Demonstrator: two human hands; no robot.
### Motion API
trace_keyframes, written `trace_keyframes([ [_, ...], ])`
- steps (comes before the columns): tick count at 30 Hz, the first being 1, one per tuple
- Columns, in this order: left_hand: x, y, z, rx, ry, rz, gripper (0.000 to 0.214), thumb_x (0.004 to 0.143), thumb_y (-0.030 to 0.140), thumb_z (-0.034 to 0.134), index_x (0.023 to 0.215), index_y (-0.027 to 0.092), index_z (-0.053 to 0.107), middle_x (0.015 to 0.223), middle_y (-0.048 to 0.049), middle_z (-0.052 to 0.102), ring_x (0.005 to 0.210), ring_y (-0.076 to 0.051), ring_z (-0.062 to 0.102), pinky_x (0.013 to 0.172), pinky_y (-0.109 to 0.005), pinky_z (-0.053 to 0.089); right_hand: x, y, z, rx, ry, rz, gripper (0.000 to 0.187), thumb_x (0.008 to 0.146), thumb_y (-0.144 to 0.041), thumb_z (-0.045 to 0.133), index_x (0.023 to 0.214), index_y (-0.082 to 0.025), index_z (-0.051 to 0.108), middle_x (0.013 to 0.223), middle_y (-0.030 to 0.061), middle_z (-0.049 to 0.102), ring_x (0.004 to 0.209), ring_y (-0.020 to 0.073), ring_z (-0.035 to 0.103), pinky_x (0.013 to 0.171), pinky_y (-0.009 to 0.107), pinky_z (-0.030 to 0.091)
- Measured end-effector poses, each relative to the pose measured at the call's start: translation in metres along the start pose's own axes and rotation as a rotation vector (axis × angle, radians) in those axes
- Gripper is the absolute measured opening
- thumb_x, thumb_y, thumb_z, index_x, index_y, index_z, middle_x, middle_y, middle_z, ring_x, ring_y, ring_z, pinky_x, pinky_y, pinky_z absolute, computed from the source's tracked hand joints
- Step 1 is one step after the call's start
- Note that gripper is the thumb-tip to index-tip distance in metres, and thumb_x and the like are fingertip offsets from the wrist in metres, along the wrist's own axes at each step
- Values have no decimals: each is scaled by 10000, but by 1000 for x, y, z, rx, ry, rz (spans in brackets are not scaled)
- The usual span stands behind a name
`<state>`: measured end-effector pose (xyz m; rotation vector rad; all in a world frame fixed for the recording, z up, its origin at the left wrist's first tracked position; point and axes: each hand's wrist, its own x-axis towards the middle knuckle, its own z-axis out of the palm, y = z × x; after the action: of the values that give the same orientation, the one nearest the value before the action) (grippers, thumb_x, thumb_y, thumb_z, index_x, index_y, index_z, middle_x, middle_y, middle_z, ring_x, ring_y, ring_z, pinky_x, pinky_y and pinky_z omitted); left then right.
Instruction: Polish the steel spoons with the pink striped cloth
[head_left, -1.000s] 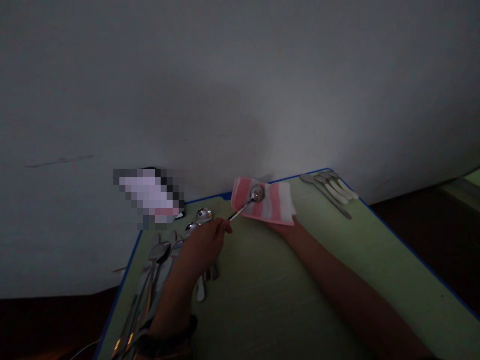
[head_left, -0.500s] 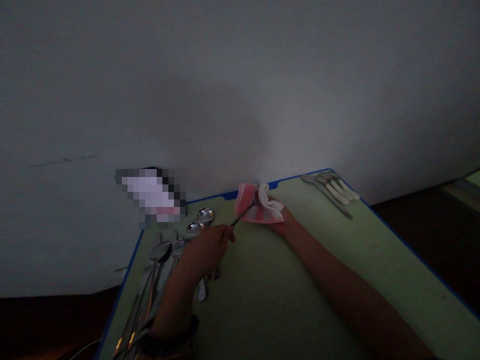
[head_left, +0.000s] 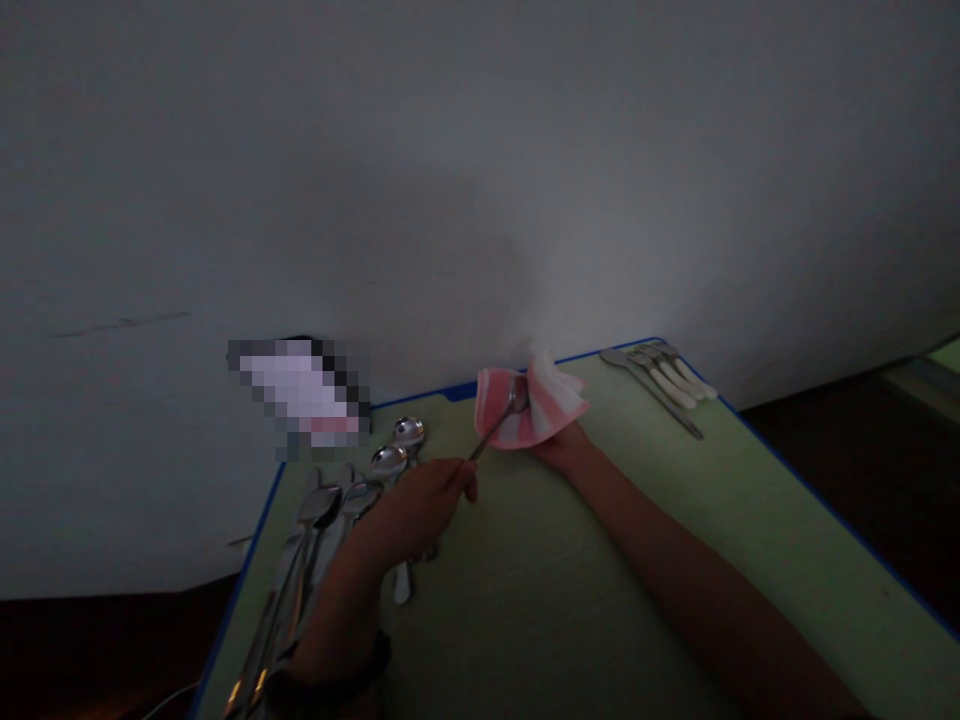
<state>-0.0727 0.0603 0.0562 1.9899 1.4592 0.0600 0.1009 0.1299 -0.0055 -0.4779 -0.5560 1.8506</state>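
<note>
My left hand (head_left: 431, 492) is closed around the handle of a metal spoon (head_left: 516, 395), which points up and to the right. The spoon's head rests against a pink-and-white striped cloth (head_left: 510, 432). My right hand (head_left: 561, 446) holds the cloth from below and behind; most of its fingers are covered by the fabric. The cloth stands open in a cupped shape, its right side raised in a fold. Beside and partly behind my left forearm lie shiny round-bowled spoons (head_left: 390, 460) and longer spoons (head_left: 319, 507).
On the far right of the green, blue-edged table (head_left: 570, 590) lie several white-handled forks (head_left: 675, 385) and a metal knife (head_left: 652, 390). A blurred-out phone-like object (head_left: 300, 385) leans at the back left. A grey wall (head_left: 480, 180) stands right behind the table.
The cloth has opened out around the spoon's head, and its right fold now spreads up and to the right. My left hand has shifted slightly right and down with the spoon.
</note>
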Motion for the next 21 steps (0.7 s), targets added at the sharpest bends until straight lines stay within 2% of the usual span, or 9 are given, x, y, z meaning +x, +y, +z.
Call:
trace_keyframes([
  [3, -6, -3, -5, -76, -17, -5, 431, 883, 412, 254, 733, 189, 591, 668, -4, 549, 669, -157, 552, 648, -268, 415, -3, -2, 0, 29, -67, 21, 447, 871, -528, 414, 972, -160, 646, 903, 79, 688, 809, 200, 659, 740, 380, 541],
  [6, -9, -10, -9, -145, -10, 30, 449, 888, 451, 266, 799, 190, 621, 614, 6, 506, 637, -149, 522, 599, -250, 405, -4, -2, -6, 60, -69, -26, 399, 886, -481, 405, 951, -179, 658, 924, 75, 693, 844, 198, 657, 749, 375, 550],
  [10, -4, -18, -9, -139, 103, 49, 414, 892, 432, 283, 970, 201, 618, 629, 14, 506, 623, -146, 497, 575, -248, 394, -8, -2, -15, 141, -30, -52, 417, 925, -426, 305, 1023, -191, 635, 1045, 55, 670, 961, 186, 627, 813, 398, 539],
  [15, 3, -16, -6, -31, 211, 45, 392, 897, 402, 280, 929, 204, 617, 780, -14, 598, 757, -174, 557, 729, -303, 433, -11, -3, -18, 184, 17, -73, 443, 943, -356, 221, 1037, -179, 615, 1076, 37, 657, 1001, 165, 609, 887, 389, 506],
  [18, 4, -12, -2, -25, 176, 60, 392, 905, 368, 249, 939, 212, 608, 945, -24, 642, 907, -189, 576, 852, -328, 424, -11, -5, -17, 186, -4, -52, 437, 938, -327, 209, 1042, -175, 606, 1090, 44, 651, 1008, 166, 606, 915, 396, 489],
  [21, 4, -10, 1, -5, 121, 44, 414, 906, 343, 219, 932, 216, 612, 977, -29, 651, 948, -193, 585, 879, -335, 426, -12, -5, -18, 184, 30, -26, 421, 934, -309, 215, 1052, -181, 598, 1102, 39, 648, 1019, 167, 606, 929, 400, 481],
])
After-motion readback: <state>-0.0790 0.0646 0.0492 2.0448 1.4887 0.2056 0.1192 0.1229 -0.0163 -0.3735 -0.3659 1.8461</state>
